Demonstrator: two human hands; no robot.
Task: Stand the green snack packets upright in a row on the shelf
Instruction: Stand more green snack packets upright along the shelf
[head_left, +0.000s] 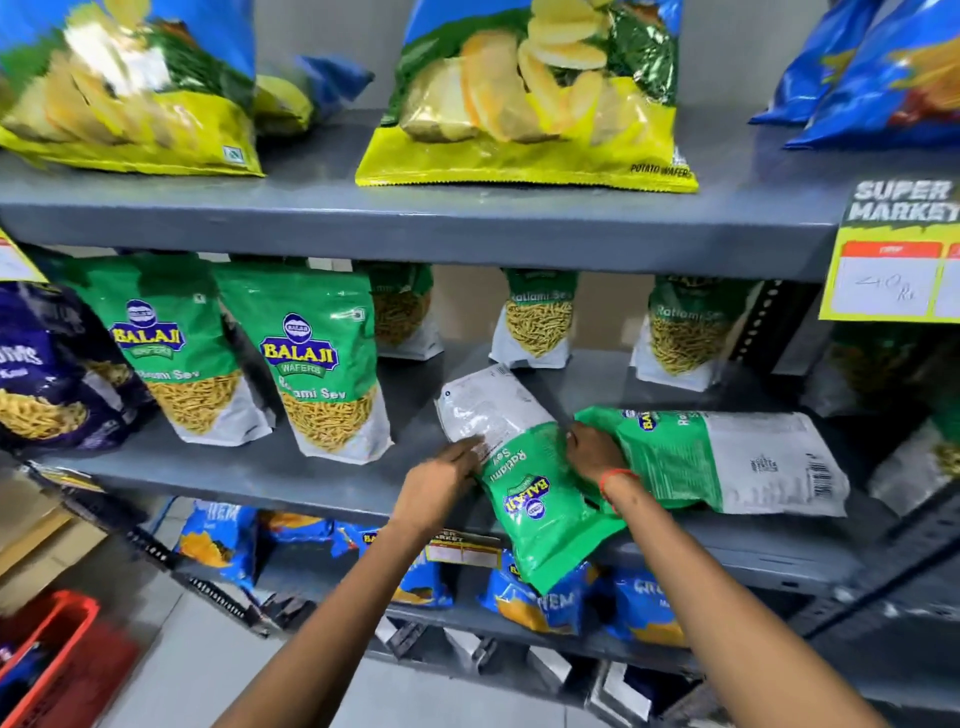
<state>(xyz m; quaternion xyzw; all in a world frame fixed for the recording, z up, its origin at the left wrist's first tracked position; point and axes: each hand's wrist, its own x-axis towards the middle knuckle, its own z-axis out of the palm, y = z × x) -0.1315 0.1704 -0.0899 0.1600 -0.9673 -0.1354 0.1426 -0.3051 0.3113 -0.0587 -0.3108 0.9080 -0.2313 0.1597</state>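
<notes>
**A:** Where is the packet being worked on?

**B:** The flat green packet lies on the middle shelf, its green end hanging over the front lip towards 6 o'clock and its white end pointing to 11 o'clock. The left hand presses its fingers on the packet's left edge; the right hand grips the right edge, so both hands are closed on the one packet. A second flat packet lies just at 3 o'clock of it, touching or nearly so; the hand hides the join.

**A:** And the row?

**B:** Two standing packets stand upright at 9 to 10 o'clock, and three more stand at the back near 12 o'clock.

**A:** How will it handle?

**B:** I judge it light and soft: a thin glossy film pouch with loose sev inside, which will shift and could crush if squeezed hard. The film looks slippery. Best to hold it by the side seams near the middle, turn the white gusseted end down, and let the contents settle so the base spreads and it stands.
</notes>
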